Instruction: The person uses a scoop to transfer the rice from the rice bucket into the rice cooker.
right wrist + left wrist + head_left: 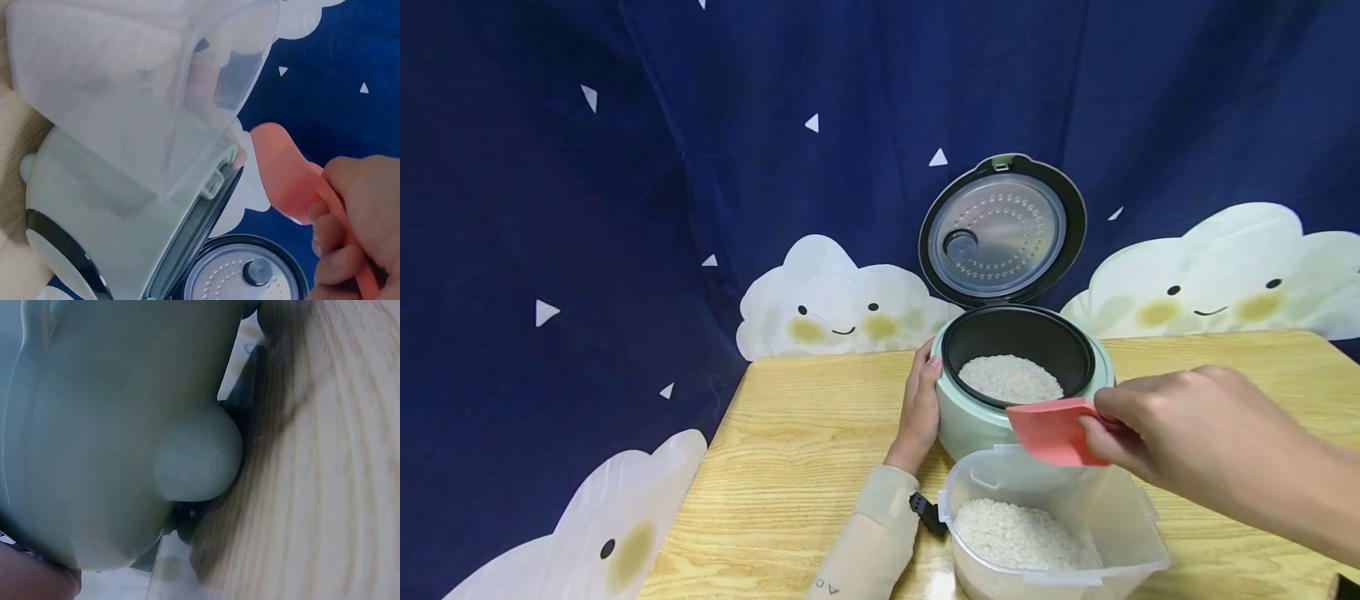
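A light green rice cooker (973,421) stands with its lid (1033,225) raised, and white rice (1011,377) lies in its dark inner pot (1030,332). My left hand (919,408) rests against the cooker's left side, fingers along the wall near the rim. In the right wrist view, my right hand (356,219) grips the handle of a coral-pink rice scoop (284,172). From the head view, the scoop is over the gap between the cooker's front rim and a clear plastic bin (1123,533); whether it carries rice is hidden. More rice (1022,533) fills part of the bin.
The bin stands directly in front of the cooker on a wood-grain table (805,433). Behind hangs a dark blue curtain (850,183) with clouds and white triangles. A small black device (928,514) sits at the left wrist, close to the bin.
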`<state>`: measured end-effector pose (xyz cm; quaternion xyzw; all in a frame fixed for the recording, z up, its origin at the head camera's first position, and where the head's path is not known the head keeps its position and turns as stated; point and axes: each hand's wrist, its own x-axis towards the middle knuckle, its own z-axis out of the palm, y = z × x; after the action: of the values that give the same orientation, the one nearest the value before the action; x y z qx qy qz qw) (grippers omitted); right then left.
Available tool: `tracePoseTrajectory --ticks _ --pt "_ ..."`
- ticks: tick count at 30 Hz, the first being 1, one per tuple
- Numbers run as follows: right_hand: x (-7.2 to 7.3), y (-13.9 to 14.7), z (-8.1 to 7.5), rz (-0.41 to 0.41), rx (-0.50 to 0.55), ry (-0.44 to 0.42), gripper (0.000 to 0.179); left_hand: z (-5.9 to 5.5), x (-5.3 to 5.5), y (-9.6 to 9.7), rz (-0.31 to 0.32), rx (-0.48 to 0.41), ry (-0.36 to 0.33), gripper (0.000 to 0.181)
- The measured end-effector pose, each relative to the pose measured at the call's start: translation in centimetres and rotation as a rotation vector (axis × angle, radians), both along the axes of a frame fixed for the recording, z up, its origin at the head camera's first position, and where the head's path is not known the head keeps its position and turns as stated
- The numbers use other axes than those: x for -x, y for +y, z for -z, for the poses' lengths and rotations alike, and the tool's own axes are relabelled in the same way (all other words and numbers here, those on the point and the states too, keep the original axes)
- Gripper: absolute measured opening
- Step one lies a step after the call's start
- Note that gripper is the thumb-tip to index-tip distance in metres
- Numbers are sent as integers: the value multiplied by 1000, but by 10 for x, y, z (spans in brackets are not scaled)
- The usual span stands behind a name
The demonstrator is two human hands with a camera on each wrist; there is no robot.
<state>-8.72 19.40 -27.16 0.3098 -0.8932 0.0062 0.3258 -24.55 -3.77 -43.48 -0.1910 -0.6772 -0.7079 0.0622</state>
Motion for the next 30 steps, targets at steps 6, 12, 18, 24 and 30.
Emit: tracePoseTrajectory --ticks 6,12,18,24,30 --pt "-7 0 8 -30 -31 -74 43 1 0 0 1 0 4 55" --pt "-11 0 16 97 -109 -288 32 1 1 0 2 2 7 55" --pt "-7 0 28 141 -188 -404 23 2 1 0 -10 3 10 55" --pt "-5 -2 42 121 -200 -424 25 2 0 0 -12 0 9 56" --pt "-4 -7 46 156 -223 -466 33 1 1 1 -12 10 4 56"
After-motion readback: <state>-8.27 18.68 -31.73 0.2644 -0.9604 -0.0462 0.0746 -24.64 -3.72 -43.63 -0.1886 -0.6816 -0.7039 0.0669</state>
